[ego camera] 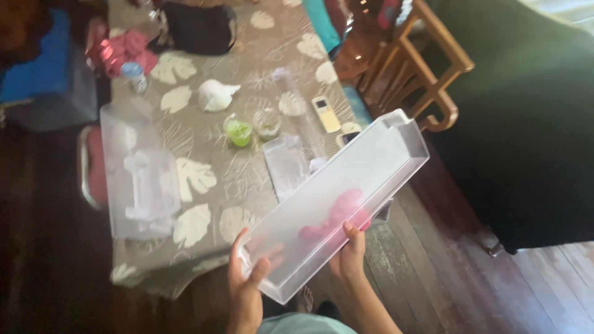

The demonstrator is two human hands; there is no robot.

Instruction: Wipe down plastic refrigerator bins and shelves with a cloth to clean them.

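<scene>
I hold a long translucent plastic tray, like a fridge door shelf, slanted from lower left to upper right over the table's edge. My left hand grips its near end, thumb over the rim. My right hand supports the tray's long side from below. A pink cloth shows blurred through the tray's frosted wall, by my right fingers.
A table with a grey leaf-print cloth carries a clear plastic drawer, two small cups, a white object, a remote, a small bottle and a black bag. Wooden chairs stand right; a dark sofa beyond.
</scene>
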